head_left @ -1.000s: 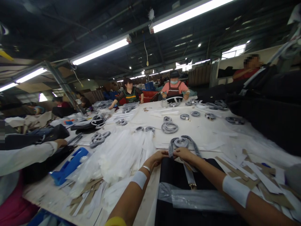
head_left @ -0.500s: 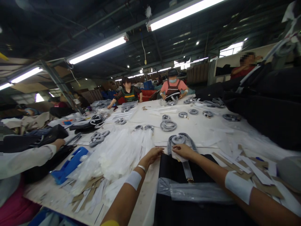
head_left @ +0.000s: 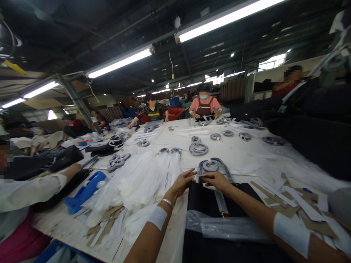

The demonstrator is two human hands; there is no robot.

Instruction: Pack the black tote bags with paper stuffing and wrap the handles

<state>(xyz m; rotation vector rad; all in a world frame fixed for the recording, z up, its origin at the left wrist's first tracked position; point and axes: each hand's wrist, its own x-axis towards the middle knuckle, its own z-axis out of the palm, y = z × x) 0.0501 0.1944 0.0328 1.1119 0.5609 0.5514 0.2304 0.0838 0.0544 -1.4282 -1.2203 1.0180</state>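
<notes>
Currently, the left hand (head_left: 183, 183) and right hand (head_left: 216, 180) are held close together at the top edge of a black bag (head_left: 197, 199), which is laid on the table (head_left: 233, 149) directly before the wearer. The fingers of both are bent beside the near left end of a grey-wrapped handle (head_left: 226, 171); a small pale piece (head_left: 200, 178) is seen between the fingertips, but whether either hand is closed on it cannot be told. A grey strap coil (head_left: 210, 166) is framed by the handle's arch. The bag is crossed by a plastic-wrapped band (head_left: 233, 228), and a gold-coloured clasp (head_left: 224, 212) is seen just above it. White wraps are worn on both forearms. To the left, white plastic film (head_left: 139, 175) is heaped, with a blue tape dispenser (head_left: 85, 191) set beside it; to the right, brown and white strips (head_left: 304, 206) are scattered. Farther off, more wrapped coils (head_left: 198, 148) are spread, and the far side is occupied by a co-worker in a pink top (head_left: 204, 104)
</notes>
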